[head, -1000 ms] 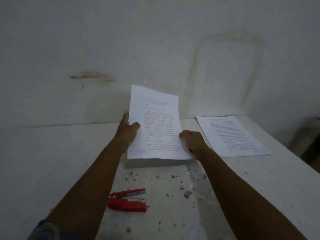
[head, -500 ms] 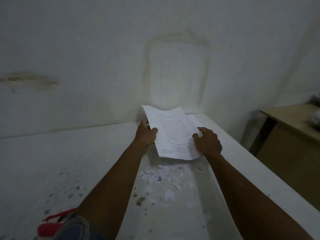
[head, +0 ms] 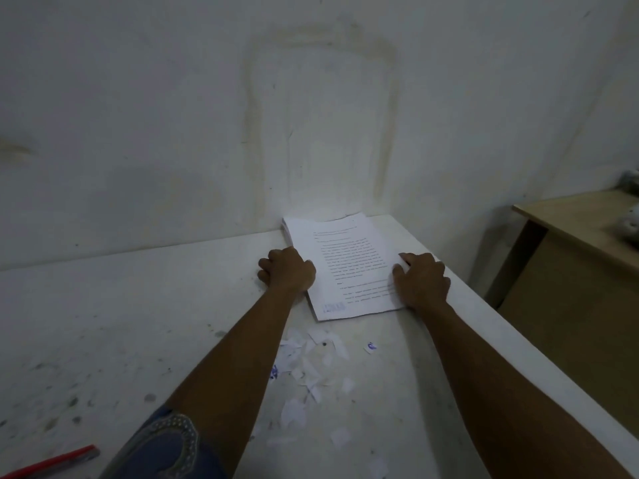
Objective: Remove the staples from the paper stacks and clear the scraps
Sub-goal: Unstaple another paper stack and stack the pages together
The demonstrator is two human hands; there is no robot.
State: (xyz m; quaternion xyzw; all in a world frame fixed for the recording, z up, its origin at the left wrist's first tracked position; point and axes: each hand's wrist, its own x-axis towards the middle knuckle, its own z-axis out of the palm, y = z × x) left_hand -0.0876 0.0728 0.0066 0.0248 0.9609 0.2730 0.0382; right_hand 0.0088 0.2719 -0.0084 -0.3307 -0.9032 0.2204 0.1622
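Paper stack [head: 349, 267] flat on stained white table [head: 121, 323], both hands' grip loose at its edges.

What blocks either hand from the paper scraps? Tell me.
Nothing visible. The paper scraps lie loose on the white table, nearer the person than the paper stack that the left hand and right hand rest on.

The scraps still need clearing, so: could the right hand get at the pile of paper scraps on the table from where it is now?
Probably yes. The right hand rests on the paper stack, holding nothing, and the paper scraps lie on bare table just nearer the person, with nothing between them.
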